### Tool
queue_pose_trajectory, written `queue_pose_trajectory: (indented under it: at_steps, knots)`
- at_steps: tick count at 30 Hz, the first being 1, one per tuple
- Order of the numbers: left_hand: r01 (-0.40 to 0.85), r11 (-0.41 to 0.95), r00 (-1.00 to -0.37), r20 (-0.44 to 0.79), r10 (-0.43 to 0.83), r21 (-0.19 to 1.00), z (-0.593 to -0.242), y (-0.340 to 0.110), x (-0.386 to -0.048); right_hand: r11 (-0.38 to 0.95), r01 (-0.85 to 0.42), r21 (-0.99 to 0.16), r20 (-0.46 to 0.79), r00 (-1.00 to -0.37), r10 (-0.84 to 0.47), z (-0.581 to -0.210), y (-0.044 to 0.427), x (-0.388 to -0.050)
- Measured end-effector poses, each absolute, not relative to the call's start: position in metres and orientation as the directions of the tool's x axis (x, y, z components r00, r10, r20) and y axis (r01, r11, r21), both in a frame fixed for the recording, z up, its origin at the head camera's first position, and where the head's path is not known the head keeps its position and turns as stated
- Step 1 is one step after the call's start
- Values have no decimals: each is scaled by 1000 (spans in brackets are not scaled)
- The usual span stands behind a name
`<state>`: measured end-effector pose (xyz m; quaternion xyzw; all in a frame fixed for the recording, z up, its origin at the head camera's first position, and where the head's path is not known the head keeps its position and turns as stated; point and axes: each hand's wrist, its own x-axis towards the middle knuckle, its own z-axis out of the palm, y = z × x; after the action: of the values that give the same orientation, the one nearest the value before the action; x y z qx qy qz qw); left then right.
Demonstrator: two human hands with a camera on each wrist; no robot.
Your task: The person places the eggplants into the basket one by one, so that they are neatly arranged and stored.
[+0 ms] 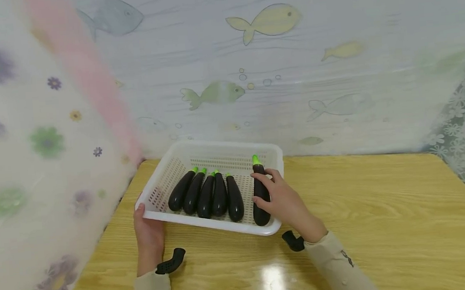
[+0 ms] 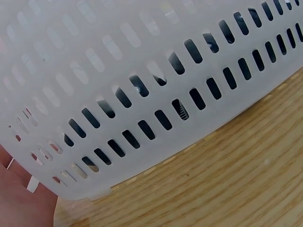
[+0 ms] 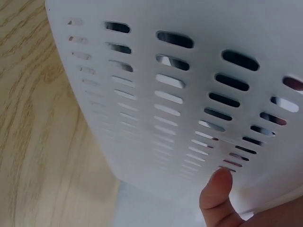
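Observation:
A white slotted plastic basket (image 1: 209, 219) sits on the table and holds several dark eggplants (image 1: 205, 195) with green stems, lying side by side at its left and middle. My left hand (image 1: 149, 233) grips the front left corner, thumb over the rim. Part of that hand (image 2: 23, 194) shows beside the slotted wall in the left wrist view. At the basket's right end, my right hand (image 1: 284, 200) holds a separate eggplant (image 1: 262, 211), with thumb and fingers over it. One finger of this hand (image 3: 217, 196) appears outside the basket wall in the right wrist view.
Under the basket is a wood-grain table (image 1: 386, 224). A pale curtain (image 1: 333, 73) with printed fish hangs behind it, and a flowered sheet (image 1: 34, 179) covers the left side. Black curved pieces (image 1: 172, 261) sit at both wrists.

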<state>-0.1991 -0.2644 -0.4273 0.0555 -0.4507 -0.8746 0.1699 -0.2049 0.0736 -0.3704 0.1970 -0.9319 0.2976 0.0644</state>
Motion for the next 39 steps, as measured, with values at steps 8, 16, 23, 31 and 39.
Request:
queue_pose_trajectory:
  at_steps: [8,16,23,31,39]
  knots:
    - [220,-537,-942,35,-333,814,-425,-264,-200,770,-401,-496,231,-916,-328,-369,73,-205]
    - [240,-548,-942,55,-332,801,-423,-268,-200,791,-449,-415,280,-890,-358,-366,69,-205]
    - [236,-535,-944,62,-323,811,-426,-265,-198,807,-469,-360,266,-880,-393,-369,73,-204]
    - [218,-508,-949,60,-310,833,-420,-263,-203,810,-453,-372,276,-888,-369,-367,75,-208]
    - [233,-541,-941,46,-337,808,-426,-265,-200,815,-401,-418,208,-916,-344,-369,75,-205]
